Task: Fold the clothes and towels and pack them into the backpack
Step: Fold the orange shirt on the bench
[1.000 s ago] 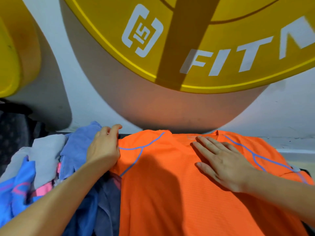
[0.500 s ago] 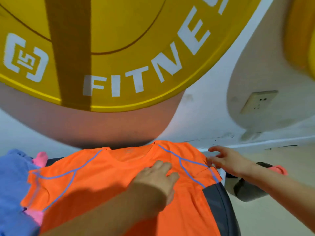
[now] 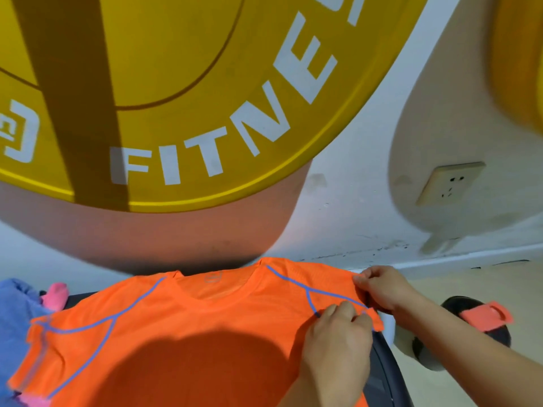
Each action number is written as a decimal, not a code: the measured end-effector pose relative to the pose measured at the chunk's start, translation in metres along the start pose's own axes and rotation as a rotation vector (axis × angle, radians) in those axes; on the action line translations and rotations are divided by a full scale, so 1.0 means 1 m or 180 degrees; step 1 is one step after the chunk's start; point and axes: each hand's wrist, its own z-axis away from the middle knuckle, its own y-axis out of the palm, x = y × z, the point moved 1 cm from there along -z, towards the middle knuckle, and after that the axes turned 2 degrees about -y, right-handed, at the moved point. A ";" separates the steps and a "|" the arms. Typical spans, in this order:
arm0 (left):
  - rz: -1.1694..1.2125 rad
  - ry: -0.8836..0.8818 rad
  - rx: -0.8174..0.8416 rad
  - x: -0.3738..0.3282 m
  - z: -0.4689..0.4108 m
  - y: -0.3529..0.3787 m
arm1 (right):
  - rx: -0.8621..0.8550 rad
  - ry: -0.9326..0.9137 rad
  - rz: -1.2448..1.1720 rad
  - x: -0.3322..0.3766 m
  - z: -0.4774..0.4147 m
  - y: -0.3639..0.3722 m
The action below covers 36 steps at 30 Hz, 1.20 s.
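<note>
left hand (image 3: pixel 338 336) pinches shirt (image 3: pixel 188 327) | right hand (image 3: pixel 383 289) pinches shirt | close together

One wide-angle camera is mounted on the person's head, facing forward and down toward the wall (image 3: pixel 352 212). The orange shirt (image 3: pixel 191 330) lies close beneath it, low in frame.

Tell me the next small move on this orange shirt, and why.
Probably fold the sleeve inward across the chest. The orange shirt lies spread flat, and the left hand and right hand both pinch that sleeve's outer edge, so it looks ready to be turned over.
</note>
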 end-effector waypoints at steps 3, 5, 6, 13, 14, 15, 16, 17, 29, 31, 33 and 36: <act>0.0354 0.0267 -0.0619 -0.005 -0.006 -0.004 | -0.0285 -0.0219 -0.0471 0.017 -0.004 -0.012; 0.0391 0.0390 -0.0675 -0.010 -0.011 -0.003 | -0.0533 -0.0437 -0.0477 0.027 -0.008 -0.017; 0.0462 0.0431 -0.0590 -0.013 -0.013 -0.001 | -0.0673 -0.0597 -0.0310 0.029 -0.010 -0.017; 0.0385 0.0700 0.0454 -0.003 0.014 -0.029 | -0.0400 -0.0938 0.2279 0.033 0.016 -0.022; 0.0423 0.0639 0.0597 0.006 0.022 -0.042 | -0.0092 -0.0948 0.2640 0.041 0.027 -0.025; 0.0399 0.0516 0.0686 0.017 0.029 -0.057 | 0.0232 -0.0941 0.2760 0.053 0.042 -0.028; 0.0339 0.0365 0.0705 0.029 0.038 -0.073 | 0.0566 -0.0919 0.2720 0.066 0.060 -0.030; 0.0287 0.0187 0.0724 0.042 0.048 -0.089 | 0.0855 -0.0940 0.2652 0.079 0.077 -0.032; -0.0759 -0.1682 0.1961 0.182 0.270 -0.160 | 0.1113 -0.1781 0.3734 0.082 0.237 0.042; -0.0830 -0.1648 0.1904 0.182 0.292 -0.151 | 0.0837 -0.1598 0.3725 0.041 0.243 0.058; -0.0962 -0.1739 0.1585 0.190 0.296 -0.152 | 0.0517 -0.1398 0.3566 0.012 0.248 0.073; -0.1234 -0.1952 0.1509 0.205 0.296 -0.156 | 0.0182 -0.1855 0.3674 -0.009 0.265 0.099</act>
